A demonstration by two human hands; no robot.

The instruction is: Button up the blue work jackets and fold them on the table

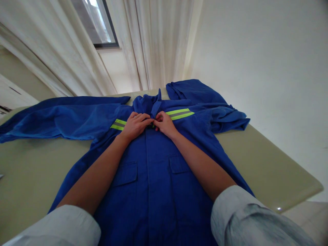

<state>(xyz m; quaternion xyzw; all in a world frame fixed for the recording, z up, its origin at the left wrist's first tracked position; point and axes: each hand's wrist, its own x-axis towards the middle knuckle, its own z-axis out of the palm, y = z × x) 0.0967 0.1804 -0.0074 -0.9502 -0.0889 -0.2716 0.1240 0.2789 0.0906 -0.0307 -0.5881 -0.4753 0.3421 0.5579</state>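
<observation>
A blue work jacket (153, 177) with yellow-green reflective stripes (179, 113) lies front-up on a pale green table (269, 164), its sleeves spread to the left and right. My left hand (135, 124) and my right hand (165, 123) meet at the upper chest, just below the collar (148, 102). Both hands have their fingers curled and pinch the jacket's front opening where the two edges come together. Two chest pockets (178, 164) lie below my hands, between my forearms.
The table's right edge and rounded corner (315, 188) are near. White curtains (153, 41) and a window (97, 24) stand behind the table. A bare white wall (269, 61) is on the right.
</observation>
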